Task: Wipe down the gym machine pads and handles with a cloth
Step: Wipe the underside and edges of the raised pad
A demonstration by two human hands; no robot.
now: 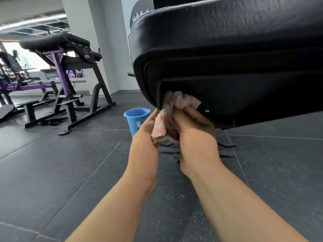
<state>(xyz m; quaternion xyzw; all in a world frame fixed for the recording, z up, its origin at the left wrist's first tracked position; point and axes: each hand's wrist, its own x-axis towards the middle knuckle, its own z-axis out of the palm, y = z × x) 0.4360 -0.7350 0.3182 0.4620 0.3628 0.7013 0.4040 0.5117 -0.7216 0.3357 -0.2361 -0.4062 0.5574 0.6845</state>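
The floor [52, 172] is dark grey, made of big square mats with tiny white specks. Far to the left of the big black pad [227, 41] there is bright light from a window [26, 55], with purple machines [21, 86] in front of it. Nearer the big black pad, but still well to its left, stands a purple and black bench [59, 67] with its own black cushion [52, 41] on top. A white pillar [104, 41] rises between that bench and the big black pad. Just behind the pad's left edge hangs a white poster [138, 11] with a black shape on it.

A blue bucket [135, 119] sits on the floor, below the pad's left corner. The person's left hand [145, 137] is in front of the bucket and holds the low end of a pink and white cloth [160, 126]. The right hand [194, 135] is just beside it, under the pad, with its fingers curled tight round the bunched cloth. The top of the cloth is up against a flat black plate [244, 95] on the bottom of the pad, near the plate's left edge. A small silver screw [207, 111] shows on the plate, just right of the cloth.

The big black pad is shiny and wrinkled, and it fills the top right of the room as I see it.
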